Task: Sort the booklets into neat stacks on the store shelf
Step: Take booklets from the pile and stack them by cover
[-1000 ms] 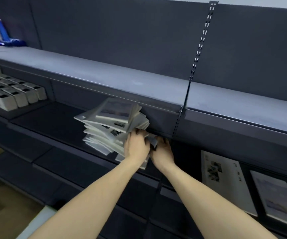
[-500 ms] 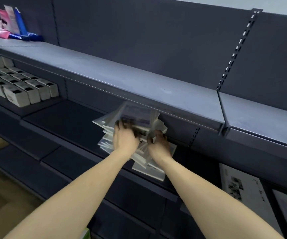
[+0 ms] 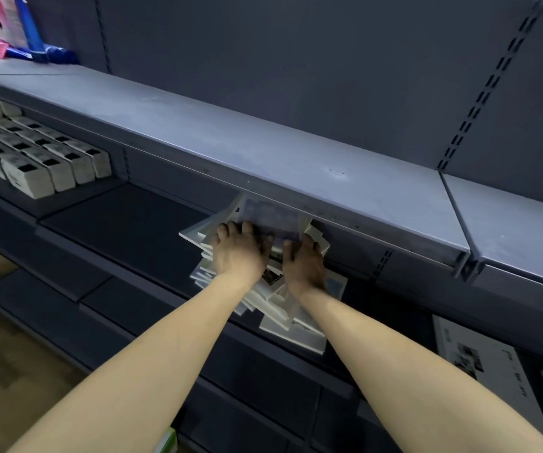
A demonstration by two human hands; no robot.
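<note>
— So, what is the head view showing?

— Both hands are lying on a messy pile of booklets (image 3: 265, 289) on the dark middle shelf (image 3: 126, 223), tucked under the grey upper shelf (image 3: 263, 148). The left hand (image 3: 237, 253) is pressing on the top booklet (image 3: 273, 217); the right hand (image 3: 304, 263) is curling over its near-right edge.

— Which step is this?

— Squaring up, I judge. Next, the fanned lower booklets are needing to be pushed flush.

— Anything else?

— White boxes (image 3: 34, 158) are sitting far left.

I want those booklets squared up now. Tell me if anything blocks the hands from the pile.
Nothing visible does. The left hand and right hand already rest on the messy booklet pile, which sits on the dark shelf under the grey shelf.
</note>
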